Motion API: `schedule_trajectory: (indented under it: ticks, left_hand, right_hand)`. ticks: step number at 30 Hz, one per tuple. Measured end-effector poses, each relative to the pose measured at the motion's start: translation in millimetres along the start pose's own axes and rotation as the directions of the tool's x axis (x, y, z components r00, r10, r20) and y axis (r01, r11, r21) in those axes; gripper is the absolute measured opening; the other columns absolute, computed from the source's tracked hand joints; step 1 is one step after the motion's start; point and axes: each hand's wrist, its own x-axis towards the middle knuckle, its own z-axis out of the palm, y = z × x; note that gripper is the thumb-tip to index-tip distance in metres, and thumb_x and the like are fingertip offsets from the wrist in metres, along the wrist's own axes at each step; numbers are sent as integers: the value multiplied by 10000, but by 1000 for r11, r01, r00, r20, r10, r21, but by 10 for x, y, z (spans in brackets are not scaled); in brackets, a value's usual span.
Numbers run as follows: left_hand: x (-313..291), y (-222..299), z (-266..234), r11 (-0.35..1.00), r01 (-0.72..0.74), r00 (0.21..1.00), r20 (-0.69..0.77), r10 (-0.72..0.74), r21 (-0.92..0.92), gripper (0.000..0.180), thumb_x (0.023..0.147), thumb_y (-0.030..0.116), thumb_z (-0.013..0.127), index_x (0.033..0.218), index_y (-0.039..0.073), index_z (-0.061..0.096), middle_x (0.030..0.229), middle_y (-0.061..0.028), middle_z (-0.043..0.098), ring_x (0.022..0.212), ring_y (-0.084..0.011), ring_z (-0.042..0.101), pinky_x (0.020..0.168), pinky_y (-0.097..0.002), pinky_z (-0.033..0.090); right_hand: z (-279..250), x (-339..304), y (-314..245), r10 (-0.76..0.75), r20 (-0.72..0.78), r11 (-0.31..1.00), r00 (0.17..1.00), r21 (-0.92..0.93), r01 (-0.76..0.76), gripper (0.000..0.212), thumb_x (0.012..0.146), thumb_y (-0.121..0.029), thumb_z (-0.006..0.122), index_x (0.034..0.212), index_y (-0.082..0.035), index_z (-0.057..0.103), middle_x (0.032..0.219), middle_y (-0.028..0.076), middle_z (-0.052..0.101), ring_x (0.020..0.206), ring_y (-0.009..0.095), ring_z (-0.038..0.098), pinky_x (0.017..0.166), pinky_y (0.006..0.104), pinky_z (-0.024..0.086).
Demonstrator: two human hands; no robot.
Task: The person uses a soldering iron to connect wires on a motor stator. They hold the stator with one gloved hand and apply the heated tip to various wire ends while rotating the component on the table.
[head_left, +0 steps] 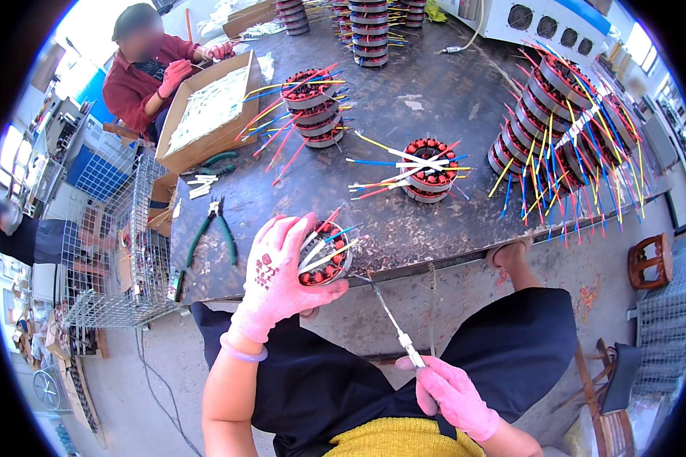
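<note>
My left hand (276,266), in a pink glove, is closed round a motor stator (334,268) at the table's front edge. Red coils ring its inside, and white sleeves with red, blue and yellow wire ends stick out of it. My right hand (456,397), also gloved in pink, holds a thin rod-like tool (406,341) with a white grip and a slim metal shaft. The tool's tip points up toward the table edge, just right of the stator and apart from it. Another wired stator (428,183) sits alone farther back.
Stacked stators stand at left (315,122) and right (537,122), their wires jutting outward. Green-handled pliers (215,222) and short white sleeves (200,185) lie at left. Beyond, a person (141,76) works at a cardboard box (240,123). A wire cage (122,251) adjoins the table.
</note>
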Motion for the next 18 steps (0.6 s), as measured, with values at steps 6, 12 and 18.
schedule_trajectory:
  ticks: [6,12,18]
  left_hand:
    - [20,-21,16,1000,6,1000,17,-6,-20,901,581,473,865,1275,6,529,1182,-168,580,1149,-392,531,1036,-485,393]
    - [6,7,21,998,69,995,69,-69,12,936,563,468,870,1302,6,528,1197,-179,584,1166,-387,533,1051,-478,390]
    - [-19,-38,71,999,48,998,44,-48,9,949,538,438,881,1320,35,523,1197,-169,582,1149,-372,542,1037,-477,400]
  right_hand:
    - [7,11,3,11,-9,1000,1000,-15,-11,392,1030,-258,470,1329,-19,553,630,-31,490,536,39,421,508,208,324]
    - [13,13,-17,-15,5,1000,1000,-22,15,393,1032,-257,465,1334,-19,545,609,-23,481,517,42,415,498,210,330]
    - [21,-22,-148,18,28,999,999,-38,-17,373,1035,-221,452,1338,-22,540,630,-17,480,544,59,439,528,227,359]
